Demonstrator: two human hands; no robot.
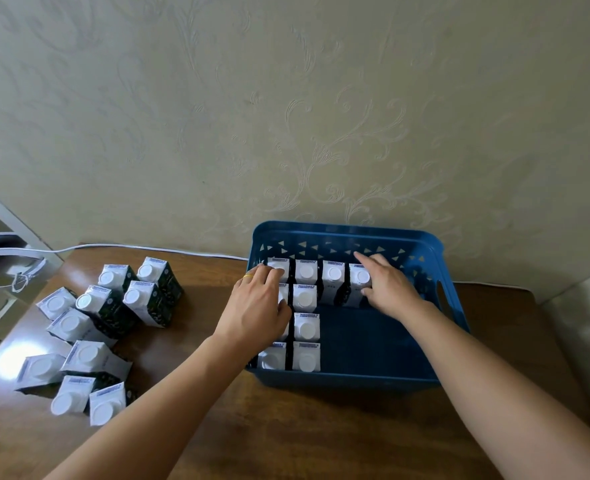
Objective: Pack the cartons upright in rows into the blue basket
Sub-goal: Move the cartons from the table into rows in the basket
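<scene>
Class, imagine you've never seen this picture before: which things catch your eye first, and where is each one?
The blue basket at right against the wall stands out, with white-capped cartons upright in rows along its far and left sides. Both hands are inside it: the left hand on the left-column cartons, the right hand on the far row's end carton. A loose cluster of cartons waits on the table's left.

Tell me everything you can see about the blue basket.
The blue basket is a rectangular plastic tub with triangular cut-outs, a side handle slot and a rolled rim. It sits upright on the wooden table against the wall. White-capped cartons stand inside along its left and back; the left hand and right hand reach in.
</scene>
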